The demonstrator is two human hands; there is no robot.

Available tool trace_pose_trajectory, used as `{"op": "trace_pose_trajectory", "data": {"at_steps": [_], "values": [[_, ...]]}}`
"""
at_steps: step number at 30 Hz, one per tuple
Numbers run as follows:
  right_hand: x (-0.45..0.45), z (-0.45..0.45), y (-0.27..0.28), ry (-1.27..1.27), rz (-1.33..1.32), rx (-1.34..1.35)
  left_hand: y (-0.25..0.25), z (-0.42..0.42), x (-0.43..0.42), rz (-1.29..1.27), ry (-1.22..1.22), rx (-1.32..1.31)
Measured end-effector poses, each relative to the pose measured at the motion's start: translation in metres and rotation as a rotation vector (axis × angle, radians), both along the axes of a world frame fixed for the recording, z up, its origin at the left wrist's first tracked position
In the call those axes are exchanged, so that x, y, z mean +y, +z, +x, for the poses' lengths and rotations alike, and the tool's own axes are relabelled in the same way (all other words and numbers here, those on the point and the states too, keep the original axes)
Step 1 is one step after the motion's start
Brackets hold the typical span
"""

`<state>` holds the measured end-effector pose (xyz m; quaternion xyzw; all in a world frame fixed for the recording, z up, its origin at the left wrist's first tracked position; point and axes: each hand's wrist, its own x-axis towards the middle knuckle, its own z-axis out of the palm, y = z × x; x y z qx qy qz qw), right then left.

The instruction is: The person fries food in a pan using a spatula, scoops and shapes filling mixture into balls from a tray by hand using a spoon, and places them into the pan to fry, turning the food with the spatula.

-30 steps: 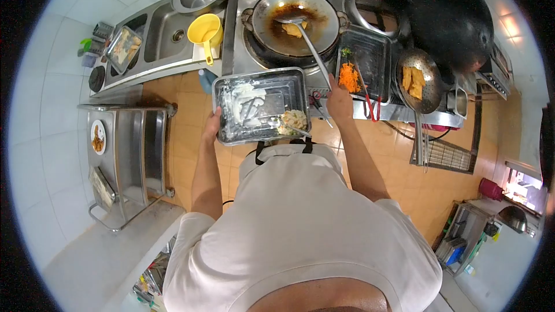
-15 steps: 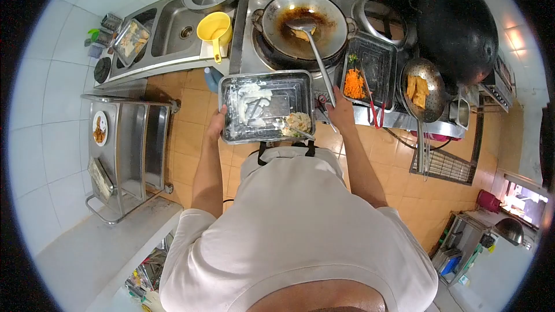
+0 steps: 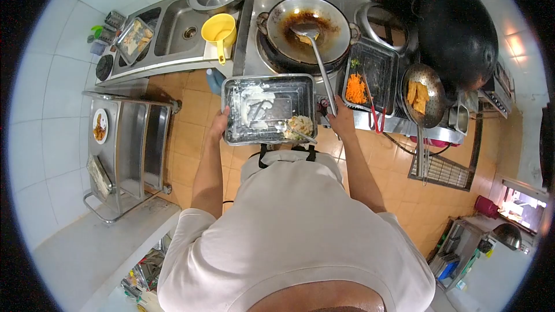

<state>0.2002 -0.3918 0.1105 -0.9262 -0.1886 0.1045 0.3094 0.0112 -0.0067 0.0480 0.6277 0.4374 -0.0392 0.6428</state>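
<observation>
My left hand (image 3: 218, 123) is closed on the left side of a metal tray (image 3: 267, 80) in front of my waist. White paste is smeared inside the tray, and a pale, chunky mixture (image 3: 299, 127) with a utensil handle lies in its right front corner. My right hand (image 3: 342, 118) is wrapped round the handle of a long spatula (image 3: 321, 65). The spatula's blade rests in a wok (image 3: 284, 14) on the stove, over a golden-brown piece of food (image 3: 303, 39). Brown oil residue coats the wok's inside.
Right of the wok, a tray (image 3: 384, 69) holds shredded carrot (image 3: 355, 89) and red-handled tongs (image 3: 380, 120). A perforated ladle (image 3: 437, 84) with fried pieces stands beside it. A large black wok (image 3: 457, 34) leans behind. To the left are a sink (image 3: 176, 37), a yellow dipper (image 3: 219, 30) and a steel trolley (image 3: 132, 144).
The whole view has shifted slightly, with the stove and trays appearing a little lower. Both hands keep their holds, and the spatula blade stays over the food piece.
</observation>
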Motion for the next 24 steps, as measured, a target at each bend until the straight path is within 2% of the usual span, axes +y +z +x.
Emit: {"op": "trace_pose_trajectory", "data": {"at_steps": [6,9,12,16,18,21,24], "values": [[-0.001,0.0,0.003,-0.015,-0.1,-0.025,-0.01,-0.001,0.003,-0.019,-0.019,-0.024],[0.002,0.0,0.027,-0.134,-0.246,0.117,-0.013,0.0,0.005,0.026,-0.019,0.018],[0.0,-0.003,0.046,-0.152,-0.303,-0.098,-0.01,0.0,0.004,0.03,-0.017,0.041],[-0.006,0.001,0.055,-0.091,-0.268,-0.109,-0.003,0.001,-0.001,0.028,-0.024,0.021],[-0.007,0.001,0.049,-0.075,-0.272,-0.126,-0.026,-0.003,0.007,0.008,-0.038,-0.032],[-0.002,-0.001,0.045,-0.078,-0.228,-0.122,-0.033,-0.003,0.01,-0.002,-0.029,-0.037],[-0.002,-0.003,0.027,-0.034,-0.04,-0.15,-0.024,-0.001,0.008,-0.023,-0.024,0.004]]}}
